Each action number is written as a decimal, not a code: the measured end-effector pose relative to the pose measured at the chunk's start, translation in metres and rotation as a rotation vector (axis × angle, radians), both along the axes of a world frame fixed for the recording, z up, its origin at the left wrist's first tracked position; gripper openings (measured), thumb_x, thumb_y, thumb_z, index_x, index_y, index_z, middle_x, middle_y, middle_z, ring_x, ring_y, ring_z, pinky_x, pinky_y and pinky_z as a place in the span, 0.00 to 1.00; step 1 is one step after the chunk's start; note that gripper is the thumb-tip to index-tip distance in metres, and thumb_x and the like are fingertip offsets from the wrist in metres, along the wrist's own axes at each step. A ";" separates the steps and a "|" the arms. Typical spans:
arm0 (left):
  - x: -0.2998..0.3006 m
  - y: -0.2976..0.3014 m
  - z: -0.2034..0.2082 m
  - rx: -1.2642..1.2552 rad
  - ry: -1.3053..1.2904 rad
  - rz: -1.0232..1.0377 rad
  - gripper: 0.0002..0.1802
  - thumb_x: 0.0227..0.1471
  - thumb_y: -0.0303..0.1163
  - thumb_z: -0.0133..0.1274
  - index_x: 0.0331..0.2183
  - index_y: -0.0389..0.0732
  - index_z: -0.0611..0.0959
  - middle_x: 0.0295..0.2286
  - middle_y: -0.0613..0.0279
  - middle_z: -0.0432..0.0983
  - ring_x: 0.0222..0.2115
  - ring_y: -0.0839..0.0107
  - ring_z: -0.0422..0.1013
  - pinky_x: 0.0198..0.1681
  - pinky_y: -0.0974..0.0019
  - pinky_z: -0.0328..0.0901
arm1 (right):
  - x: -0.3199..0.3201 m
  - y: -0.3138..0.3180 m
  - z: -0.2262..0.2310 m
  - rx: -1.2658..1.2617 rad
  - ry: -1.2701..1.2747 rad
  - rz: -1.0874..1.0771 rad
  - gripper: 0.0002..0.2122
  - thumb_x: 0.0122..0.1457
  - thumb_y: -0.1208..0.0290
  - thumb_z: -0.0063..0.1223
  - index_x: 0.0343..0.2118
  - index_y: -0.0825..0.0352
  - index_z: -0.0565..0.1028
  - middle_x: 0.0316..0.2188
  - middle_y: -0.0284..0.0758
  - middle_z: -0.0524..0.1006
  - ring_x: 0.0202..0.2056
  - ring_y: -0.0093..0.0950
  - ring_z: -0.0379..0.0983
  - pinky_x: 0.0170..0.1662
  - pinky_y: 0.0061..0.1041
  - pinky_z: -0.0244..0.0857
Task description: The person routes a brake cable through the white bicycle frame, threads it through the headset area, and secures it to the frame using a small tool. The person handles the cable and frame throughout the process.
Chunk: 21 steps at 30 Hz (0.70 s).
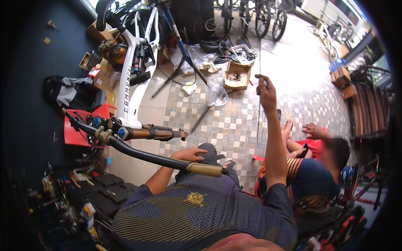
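Observation:
My right hand [266, 92] is raised in front of me, its fingers curled in a pinch. A thin wire-like cable [258, 125] runs through or close by those fingers, stretching above and below them. Low at my lap, my left hand [190, 154] lies over my leg with fingers stretched out, and it holds nothing visible. Just in front of it passes a black handlebar [146, 156] with a tan grip [204, 169]. The bar joins a bronze-legged fork [155, 133] on a white bike frame [129, 83], at my left.
A blue stand leg [179, 37] reaches the tiled floor, near plastic bags [217, 93] and an open cardboard box [237, 75] of small parts. At right, a seated person [312, 173] is close to my arm. Tools [88, 211] lie lower left. Bicycles [263, 19] stand behind.

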<state>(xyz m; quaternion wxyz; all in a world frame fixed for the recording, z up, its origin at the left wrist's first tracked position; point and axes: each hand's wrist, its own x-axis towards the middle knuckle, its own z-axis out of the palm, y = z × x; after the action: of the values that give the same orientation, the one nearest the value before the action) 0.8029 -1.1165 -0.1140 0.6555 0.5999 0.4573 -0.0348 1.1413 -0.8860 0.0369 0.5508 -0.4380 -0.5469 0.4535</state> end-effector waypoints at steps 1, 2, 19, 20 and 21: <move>0.018 0.017 0.044 -0.053 0.071 -0.007 0.36 0.63 0.40 0.57 0.68 0.49 0.65 0.53 0.45 0.77 0.52 0.59 0.73 0.53 0.58 0.67 | -0.003 0.010 -0.001 0.005 -0.009 0.054 0.12 0.73 0.65 0.47 0.50 0.64 0.78 0.19 0.18 0.65 0.20 0.09 0.56 0.23 0.14 0.49; 0.023 0.018 0.056 -0.002 0.117 0.057 0.32 0.64 0.41 0.57 0.66 0.50 0.69 0.49 0.49 0.81 0.48 0.61 0.75 0.52 0.59 0.68 | -0.015 0.019 0.004 -0.010 0.013 0.141 0.11 0.73 0.66 0.48 0.51 0.64 0.78 0.19 0.18 0.65 0.19 0.09 0.56 0.23 0.14 0.49; 0.116 0.111 0.051 0.168 0.066 0.934 0.37 0.60 0.46 0.59 0.63 0.37 0.71 0.51 0.39 0.77 0.52 0.52 0.76 0.54 0.60 0.69 | -0.135 0.217 -0.012 0.059 -0.188 0.815 0.13 0.72 0.65 0.49 0.50 0.66 0.80 0.23 0.21 0.68 0.27 0.14 0.59 0.30 0.18 0.55; 0.113 0.111 0.050 0.168 0.061 0.976 0.36 0.59 0.46 0.59 0.63 0.37 0.71 0.50 0.39 0.78 0.51 0.53 0.76 0.54 0.59 0.69 | -0.140 0.232 -0.021 0.083 -0.177 0.818 0.13 0.72 0.65 0.49 0.51 0.65 0.80 0.23 0.20 0.68 0.27 0.14 0.59 0.30 0.18 0.55; 0.110 0.112 0.049 0.168 0.055 1.017 0.36 0.59 0.46 0.60 0.63 0.37 0.71 0.50 0.39 0.78 0.51 0.53 0.77 0.54 0.59 0.69 | -0.145 0.251 -0.029 0.107 -0.168 0.821 0.14 0.72 0.64 0.49 0.51 0.65 0.80 0.23 0.20 0.68 0.27 0.13 0.59 0.30 0.18 0.55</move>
<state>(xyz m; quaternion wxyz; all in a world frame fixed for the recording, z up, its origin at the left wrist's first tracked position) 0.9131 -1.0041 -0.0650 0.5268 0.3512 0.7094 0.3096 0.9964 -0.6350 0.0079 0.3002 -0.1900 -0.7417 0.5689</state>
